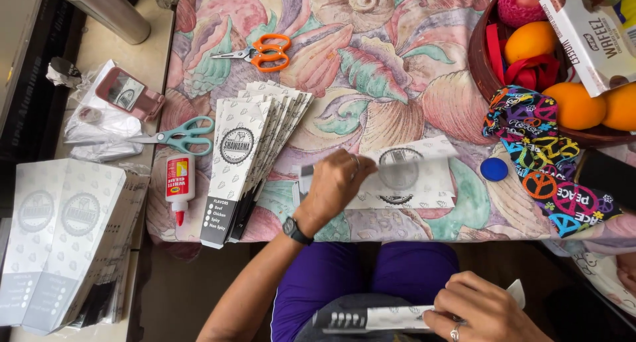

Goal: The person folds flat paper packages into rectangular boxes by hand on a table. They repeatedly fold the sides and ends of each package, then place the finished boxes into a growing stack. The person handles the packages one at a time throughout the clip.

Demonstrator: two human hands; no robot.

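My left hand [334,183] presses a flat paper sleeve [411,173] on the tabletop [371,70]; right hand [483,309] grips another; stacks [255,150] done.

My arms are bare, no sleeves reaching the wrists. On my left wrist sits a dark watch [296,230] with a round face and black strap. My right hand [482,309] wears a silver ring [454,333] with a small stone. My legs are in purple trousers [361,276].
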